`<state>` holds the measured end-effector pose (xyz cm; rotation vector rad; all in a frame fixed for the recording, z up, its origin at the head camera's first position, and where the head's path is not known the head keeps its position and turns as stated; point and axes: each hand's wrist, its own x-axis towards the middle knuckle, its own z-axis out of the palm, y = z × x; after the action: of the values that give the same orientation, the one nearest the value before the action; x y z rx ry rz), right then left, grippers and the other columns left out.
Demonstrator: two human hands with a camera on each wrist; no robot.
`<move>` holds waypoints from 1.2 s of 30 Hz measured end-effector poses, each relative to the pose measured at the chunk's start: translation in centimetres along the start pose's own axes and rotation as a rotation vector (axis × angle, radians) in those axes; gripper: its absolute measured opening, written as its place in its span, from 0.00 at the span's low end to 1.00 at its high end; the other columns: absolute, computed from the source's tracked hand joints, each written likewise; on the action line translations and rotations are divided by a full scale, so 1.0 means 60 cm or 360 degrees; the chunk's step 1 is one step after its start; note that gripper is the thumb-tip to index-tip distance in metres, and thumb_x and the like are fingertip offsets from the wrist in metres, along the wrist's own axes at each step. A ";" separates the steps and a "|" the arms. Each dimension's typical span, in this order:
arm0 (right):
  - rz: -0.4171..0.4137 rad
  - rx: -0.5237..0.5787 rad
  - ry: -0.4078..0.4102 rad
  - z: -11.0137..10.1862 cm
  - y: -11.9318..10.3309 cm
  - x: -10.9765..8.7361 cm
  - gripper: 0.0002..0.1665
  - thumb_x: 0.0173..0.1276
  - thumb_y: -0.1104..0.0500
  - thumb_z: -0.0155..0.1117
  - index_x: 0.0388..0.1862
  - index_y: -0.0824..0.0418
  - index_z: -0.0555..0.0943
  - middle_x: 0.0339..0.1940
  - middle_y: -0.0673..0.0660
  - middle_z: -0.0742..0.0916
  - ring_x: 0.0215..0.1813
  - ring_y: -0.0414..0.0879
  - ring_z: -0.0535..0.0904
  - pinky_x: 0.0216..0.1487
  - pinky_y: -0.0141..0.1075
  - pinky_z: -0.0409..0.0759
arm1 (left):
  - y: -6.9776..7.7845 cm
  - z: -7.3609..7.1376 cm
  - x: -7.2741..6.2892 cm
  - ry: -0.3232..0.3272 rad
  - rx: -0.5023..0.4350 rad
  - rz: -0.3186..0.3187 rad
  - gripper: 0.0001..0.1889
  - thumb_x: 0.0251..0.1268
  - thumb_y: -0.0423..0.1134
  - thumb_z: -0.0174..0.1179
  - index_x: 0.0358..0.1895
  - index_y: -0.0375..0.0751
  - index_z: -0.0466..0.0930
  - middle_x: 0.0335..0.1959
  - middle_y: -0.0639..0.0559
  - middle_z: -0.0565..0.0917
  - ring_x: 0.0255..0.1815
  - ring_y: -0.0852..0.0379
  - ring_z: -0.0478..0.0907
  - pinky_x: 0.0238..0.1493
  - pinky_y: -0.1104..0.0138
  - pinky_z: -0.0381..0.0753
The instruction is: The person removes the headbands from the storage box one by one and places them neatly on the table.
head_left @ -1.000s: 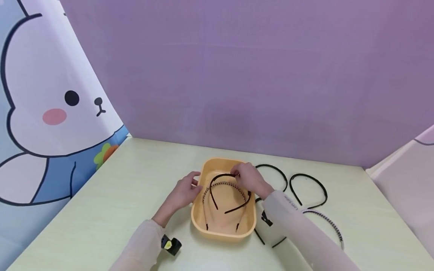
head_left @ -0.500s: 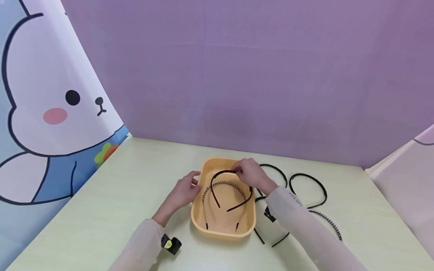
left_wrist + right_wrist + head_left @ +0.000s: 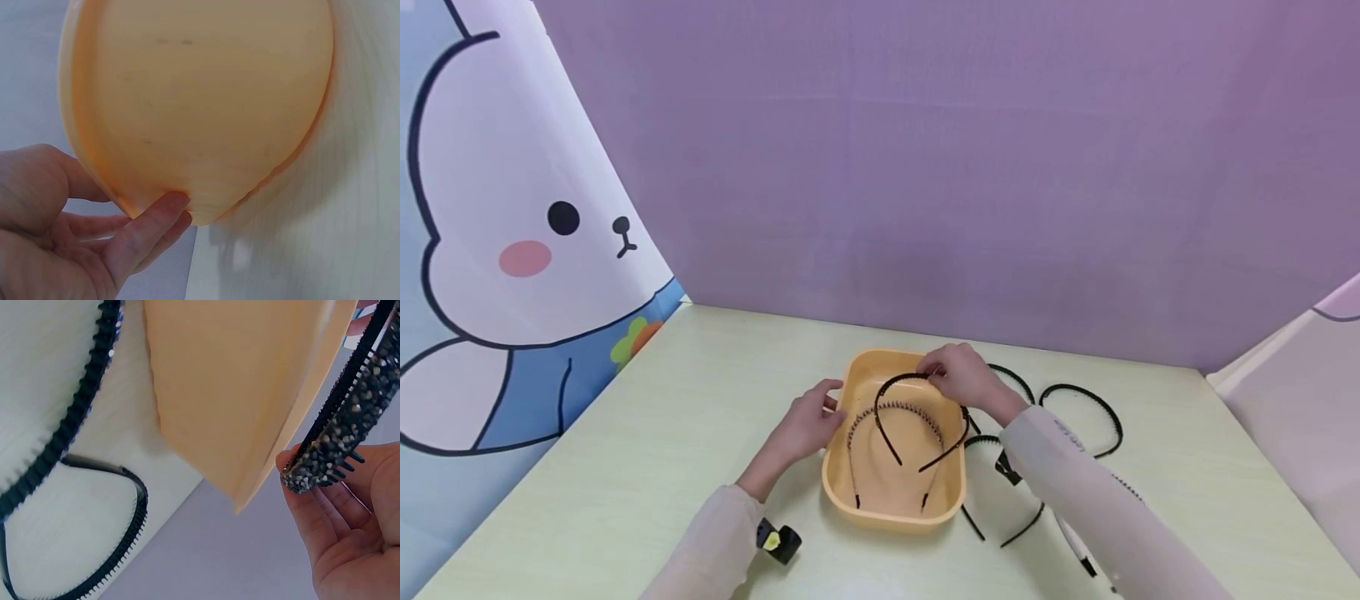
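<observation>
A yellow-orange plastic basin (image 3: pixel 887 523) stands on the table. My left hand (image 3: pixel 805 425) holds its left side, thumb at the rim and fingers against the outer wall (image 3: pixel 212 112). Over the basin's right half, my right hand (image 3: pixel 966 379) pinches a black toothed headband (image 3: pixel 897 379) by its arch, the two ends pointing down toward me. Up close in the right wrist view, that headband is thick with sparkling stones (image 3: pixel 350 431). Inside the basin lies another headband (image 3: pixel 898 406), thin and zigzag-coiled, with dark tips.
To the right of the basin, black headbands (image 3: pixel 1093 392) lie on the pale table (image 3: pixel 625 467), one (image 3: pixel 1024 530) close to the basin's wall. A coiled headband (image 3: pixel 1129 487) is mostly covered by my right sleeve. Behind the table hangs a purple cloth (image 3: pixel 925 208).
My right hand has drifted right and slightly away from me with the black headband, which now overlaps the basin's right rim. My left hand and the basin have stayed put.
</observation>
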<state>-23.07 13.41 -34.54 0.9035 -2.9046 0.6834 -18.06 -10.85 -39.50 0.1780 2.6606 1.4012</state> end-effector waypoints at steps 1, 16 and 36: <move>-0.0001 -0.0003 -0.0001 -0.002 0.002 -0.001 0.14 0.62 0.72 0.58 0.42 0.64 0.86 0.39 0.58 0.89 0.43 0.51 0.85 0.43 0.40 0.85 | 0.000 0.000 0.000 0.0002 -0.0003 0.0003 0.25 0.67 0.32 0.53 0.67 0.32 0.63 0.45 0.37 0.80 0.38 0.50 0.82 0.31 0.66 0.85; 0.0001 0.0005 0.0001 -0.026 0.031 -0.025 0.14 0.63 0.73 0.56 0.42 0.65 0.85 0.39 0.59 0.88 0.43 0.52 0.85 0.45 0.42 0.84 | -0.001 -0.007 -0.005 0.0011 0.0000 0.0023 0.25 0.67 0.32 0.53 0.66 0.31 0.63 0.45 0.37 0.80 0.40 0.50 0.82 0.34 0.63 0.85; 0.0084 -0.0033 0.0026 -0.064 0.075 -0.068 0.14 0.64 0.72 0.55 0.43 0.67 0.85 0.39 0.61 0.88 0.41 0.54 0.85 0.41 0.46 0.84 | -0.003 -0.008 -0.005 0.0006 -0.0001 0.0002 0.25 0.68 0.33 0.54 0.67 0.33 0.63 0.45 0.38 0.80 0.39 0.51 0.82 0.34 0.65 0.84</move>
<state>-22.54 20.48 -33.48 0.8185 -2.9250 0.6597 -17.84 -11.40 -39.37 0.1768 2.6633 1.4043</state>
